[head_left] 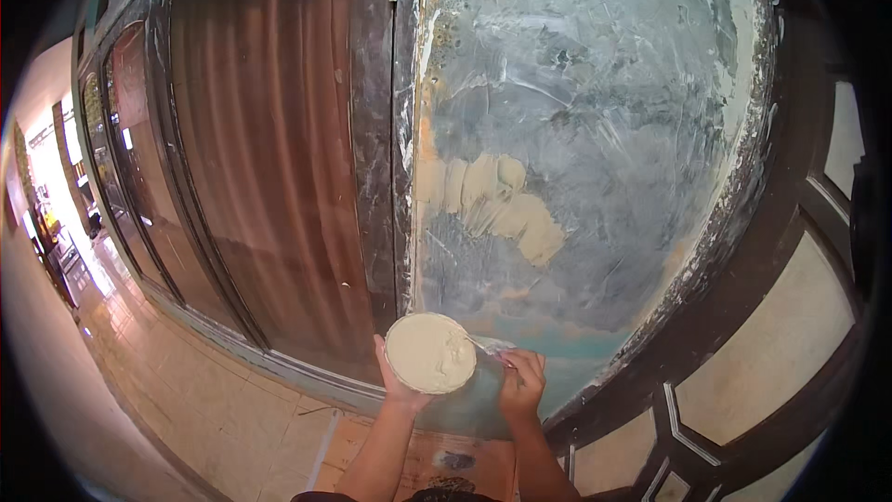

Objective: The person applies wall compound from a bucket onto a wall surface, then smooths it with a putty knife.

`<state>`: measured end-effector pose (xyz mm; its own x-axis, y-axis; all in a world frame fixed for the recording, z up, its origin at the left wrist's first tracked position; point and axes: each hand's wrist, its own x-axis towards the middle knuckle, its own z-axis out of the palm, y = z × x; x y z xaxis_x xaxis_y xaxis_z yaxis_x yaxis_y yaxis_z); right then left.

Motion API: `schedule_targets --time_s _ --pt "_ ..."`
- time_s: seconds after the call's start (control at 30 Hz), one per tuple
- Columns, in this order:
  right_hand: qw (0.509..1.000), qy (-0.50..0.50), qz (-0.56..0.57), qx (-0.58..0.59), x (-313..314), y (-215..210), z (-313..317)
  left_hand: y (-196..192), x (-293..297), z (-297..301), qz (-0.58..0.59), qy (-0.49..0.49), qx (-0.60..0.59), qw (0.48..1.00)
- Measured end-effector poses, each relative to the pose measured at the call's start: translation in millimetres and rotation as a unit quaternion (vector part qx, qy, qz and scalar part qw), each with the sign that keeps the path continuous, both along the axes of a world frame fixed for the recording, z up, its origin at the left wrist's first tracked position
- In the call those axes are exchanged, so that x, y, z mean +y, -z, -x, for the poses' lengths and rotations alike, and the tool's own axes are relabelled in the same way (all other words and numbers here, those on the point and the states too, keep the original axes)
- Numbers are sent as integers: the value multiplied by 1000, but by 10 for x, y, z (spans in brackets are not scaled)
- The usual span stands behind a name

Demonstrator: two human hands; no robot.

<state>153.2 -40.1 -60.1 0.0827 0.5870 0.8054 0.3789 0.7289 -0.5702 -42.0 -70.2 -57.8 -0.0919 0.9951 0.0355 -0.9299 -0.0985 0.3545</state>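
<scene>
Left hand [403, 389], fingers spread, cupping a tub [444, 391] of cream paste [420, 351], right hand [523, 385], fingers pinched on a scraper [490, 346], patchy grey wall [595, 163] on far side

Person wearing dark, near-black clothing [453, 496], a sliver showing along the lower edge; cut and fabric lying too cropped for reading. Left forearm [383, 454] and right forearm [542, 461] showing bare, narrowing toward the wrists. Left grip [402, 396] and right grip [522, 389] showing bare too.

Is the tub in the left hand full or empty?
The tub looks nearly full: cream paste covers its whole opening, seemingly near the top, lumpy toward the right. Depth cannot be seen.
</scene>
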Motion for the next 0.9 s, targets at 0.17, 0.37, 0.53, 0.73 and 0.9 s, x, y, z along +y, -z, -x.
schedule_targets --time_s 0.17,0.37,0.53,0.73,0.9 --pt "998 7 -29 -48 -14 47 76 25 34 97 -2 -17 31 999" --pt "994 41 -38 -98 -82 152 248 49 15 168 7 -12 66 998" --pt "993 49 -25 -106 -42 291 312 111 17 203 3 -10 88 996" --pt "993 59 -20 -99 -78 280 429 98 -51 226 16 -3 125 992" --pt "993 65 -17 -99 -79 286 495 165 -25 233 9 18 119 993"
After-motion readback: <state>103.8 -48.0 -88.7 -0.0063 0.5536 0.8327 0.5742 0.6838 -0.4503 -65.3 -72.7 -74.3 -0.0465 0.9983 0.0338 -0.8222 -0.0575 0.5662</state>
